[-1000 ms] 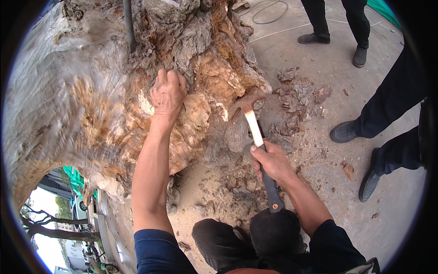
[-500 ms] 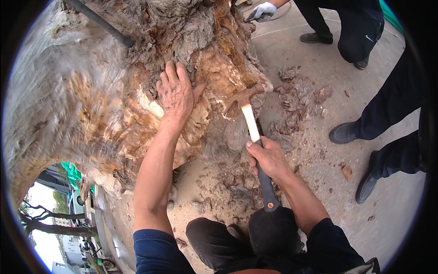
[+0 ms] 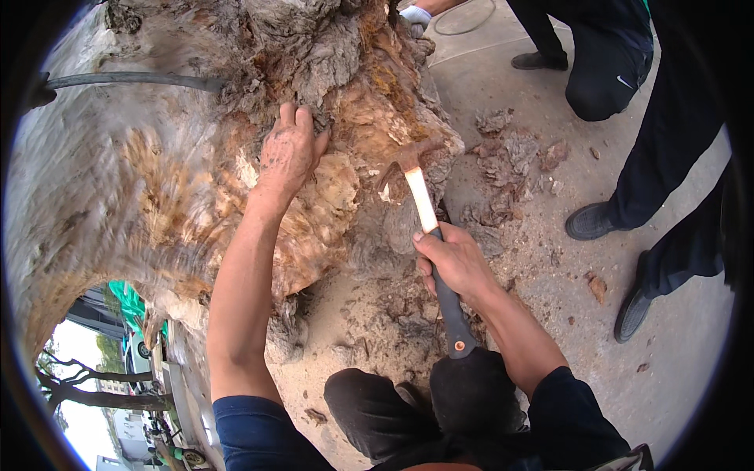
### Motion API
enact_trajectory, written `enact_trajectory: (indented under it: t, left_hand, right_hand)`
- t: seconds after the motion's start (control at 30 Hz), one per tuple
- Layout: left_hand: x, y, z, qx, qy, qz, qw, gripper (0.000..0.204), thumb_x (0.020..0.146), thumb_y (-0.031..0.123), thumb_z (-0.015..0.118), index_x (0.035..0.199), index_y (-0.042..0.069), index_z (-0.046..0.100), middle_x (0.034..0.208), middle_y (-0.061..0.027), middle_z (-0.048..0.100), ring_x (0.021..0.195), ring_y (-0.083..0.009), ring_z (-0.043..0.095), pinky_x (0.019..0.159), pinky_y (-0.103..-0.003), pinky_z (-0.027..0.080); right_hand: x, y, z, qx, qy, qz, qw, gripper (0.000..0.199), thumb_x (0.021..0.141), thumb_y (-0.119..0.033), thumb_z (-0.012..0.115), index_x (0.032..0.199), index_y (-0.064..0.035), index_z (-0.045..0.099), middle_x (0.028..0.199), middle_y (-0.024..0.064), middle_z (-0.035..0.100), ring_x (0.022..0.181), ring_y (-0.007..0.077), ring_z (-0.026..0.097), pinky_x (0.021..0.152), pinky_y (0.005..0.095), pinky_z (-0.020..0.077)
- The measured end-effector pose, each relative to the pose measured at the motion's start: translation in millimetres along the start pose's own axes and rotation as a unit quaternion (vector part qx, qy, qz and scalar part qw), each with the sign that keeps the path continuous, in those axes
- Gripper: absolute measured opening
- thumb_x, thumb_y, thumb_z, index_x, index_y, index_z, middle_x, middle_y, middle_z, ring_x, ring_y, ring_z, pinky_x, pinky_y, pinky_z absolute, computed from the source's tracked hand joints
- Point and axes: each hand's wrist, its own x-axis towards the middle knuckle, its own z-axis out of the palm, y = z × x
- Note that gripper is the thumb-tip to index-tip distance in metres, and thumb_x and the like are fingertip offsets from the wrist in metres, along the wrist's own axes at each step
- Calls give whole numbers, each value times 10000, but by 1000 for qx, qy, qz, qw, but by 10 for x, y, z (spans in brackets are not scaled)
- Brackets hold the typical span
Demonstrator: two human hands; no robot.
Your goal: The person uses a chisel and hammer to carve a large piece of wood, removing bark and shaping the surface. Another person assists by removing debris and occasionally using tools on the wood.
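Note:
A large weathered tree trunk [image 3: 181, 196] with rough grey bark and tan exposed wood lies before me. My left hand [image 3: 289, 153] rests on it at the edge of a loose bark patch [image 3: 326, 59], fingers bent forward and thumb apart; the fingertips are partly hidden against the bark. My right hand [image 3: 455, 259] is wrapped round the black grip of a claw hammer [image 3: 422, 196] with a pale upper handle and rusty head. The hammer's head lies over the trunk's right end, its butt near my knee.
A dark bar [image 3: 141, 78] reaches from the left to the bark. At the top, another person's gloved hand [image 3: 416, 16] is by the trunk. People in dark trousers [image 3: 605, 63] are at the right, near shoes [image 3: 593, 222]. Bark pieces [image 3: 503, 157] litter the concrete.
My left hand has shifted slightly left and its fingers are more bent. The hammer has moved slightly left and up in my right hand. The bar has swung to a flatter angle.

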Motion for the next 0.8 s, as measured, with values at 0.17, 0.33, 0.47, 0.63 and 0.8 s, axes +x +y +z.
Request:
enact_trajectory:
  t: [0.17,0.33,0.47,0.63,0.8]
  left_hand:
    - [-548,203,-211,-189,50,-78,978,533,929,-85,535,1442,53,496,1359,-219,577,1118,-419,661,893,-535,573]
    - [-1066,983,-250,-335,-78,35,938,711,846,-161,553,1517,48,444,1570,-210,441,1446,-395,452,1196,-482,408]
    - [-978,1106,-134,-528,-120,-107,834,641,895,-44,630,1505,45,455,1595,-167,437,1454,-332,459,1211,-444,385]
    - [-957,1166,365,-735,-63,-200,645,365,976,88,658,1328,85,561,1236,-88,617,1138,-202,611,987,-371,498]
    - [-715,1172,260,-682,80,-178,705,158,1027,64,664,1135,55,548,1003,-55,677,944,-138,652,769,-310,548]
  right_hand:
    - [127,-232,230,113,3,17,993,263,1023,-291,613,937,-51,550,699,50,567,540,145,557,488,303,460]
    - [248,-406,453,248,-19,40,968,236,1014,-264,624,957,-38,587,718,59,567,595,145,571,510,294,468]
    - [386,-422,449,263,-62,67,960,216,1007,-278,637,1006,-62,633,778,35,627,643,143,621,581,293,531]
    - [402,-634,507,132,-77,45,987,316,1001,-377,653,1043,-64,667,659,47,652,403,140,562,336,286,426]
    - [335,-573,97,-365,123,-218,897,473,899,-378,805,1213,-60,650,766,96,685,611,228,676,579,414,547]
